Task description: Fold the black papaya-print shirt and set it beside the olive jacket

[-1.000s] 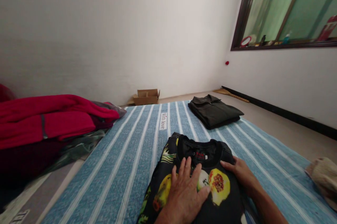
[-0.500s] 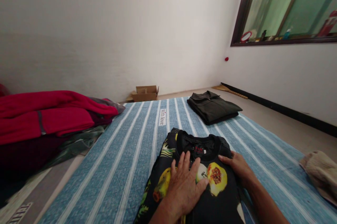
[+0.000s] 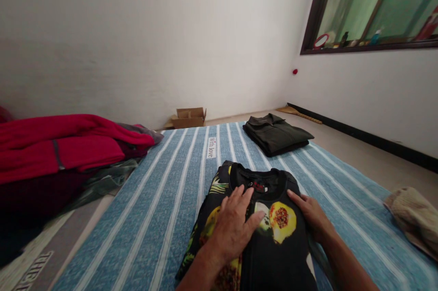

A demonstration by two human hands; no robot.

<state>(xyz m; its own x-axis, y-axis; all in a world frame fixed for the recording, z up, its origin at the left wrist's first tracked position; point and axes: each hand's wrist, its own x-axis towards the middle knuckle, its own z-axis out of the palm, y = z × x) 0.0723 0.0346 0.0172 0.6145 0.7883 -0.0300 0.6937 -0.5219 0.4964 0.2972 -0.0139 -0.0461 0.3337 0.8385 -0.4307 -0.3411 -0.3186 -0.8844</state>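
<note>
A folded black shirt with a fruit print (image 3: 273,241) lies on the blue striped mat (image 3: 171,200) right in front of me. My left hand (image 3: 234,227) rests flat on its chest, fingers spread and stretched out. My right hand (image 3: 310,215) lies along the shirt's right edge, fingers extended against the fold, thumb side on the cloth. Neither hand grips anything.
A folded dark green shirt (image 3: 275,133) lies farther back on the mat. A heap of red and dark clothes (image 3: 61,149) sits at the left. A beige cloth (image 3: 412,215) lies at the right, a cardboard box (image 3: 188,117) by the wall, a window sill (image 3: 369,44) above right.
Both hands have stayed flat on the fruit-print shirt, shifting slightly along it. The view has tilted a little, so the things sit slightly higher in the picture.
</note>
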